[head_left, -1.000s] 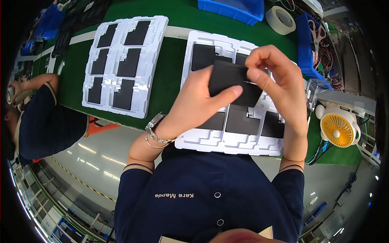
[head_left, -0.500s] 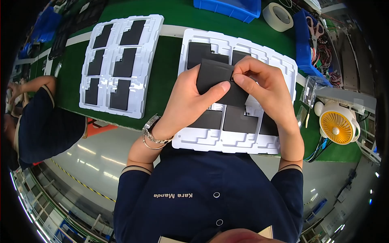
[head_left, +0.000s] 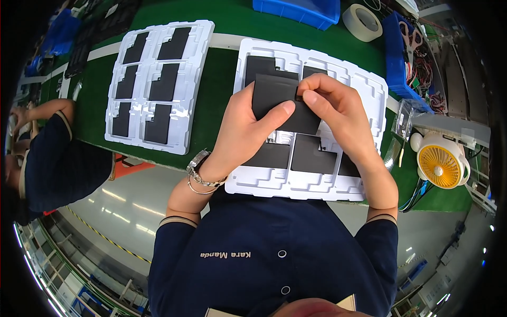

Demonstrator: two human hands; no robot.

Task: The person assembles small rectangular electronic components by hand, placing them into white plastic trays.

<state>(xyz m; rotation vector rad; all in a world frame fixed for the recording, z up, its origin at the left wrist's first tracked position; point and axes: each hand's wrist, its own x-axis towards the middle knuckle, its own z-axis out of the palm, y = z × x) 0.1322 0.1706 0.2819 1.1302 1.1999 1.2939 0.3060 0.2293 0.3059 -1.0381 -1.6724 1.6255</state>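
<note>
My left hand [head_left: 245, 124] holds a flat black piece [head_left: 277, 90], which looks like a battery pack, with the thumb pressed on its face. A notch is cut in its right side. There my right hand [head_left: 338, 108] pinches thumb and forefinger together at a small dark part, mostly hidden by the fingertips. Both hands are above a white moulded tray [head_left: 259, 185] whose pockets carry several similar black pieces, among them one at the front middle [head_left: 314, 155]. The held piece and my hands cover part of the tray's middle.
To the left lies a second white tray [head_left: 191, 105] with several black pieces. Beyond are a blue bin [head_left: 301, 11] and a tape roll [head_left: 362, 22]. At right stand a blue box [head_left: 395, 53] with scissors [head_left: 409, 39] and wires, and a yellow-and-white fan [head_left: 438, 166]. A co-worker [head_left: 63, 158] sits far left.
Both hands and the held black piece have shifted slightly left. My right fingers remain pinched at the notch. The trays stay in place.
</note>
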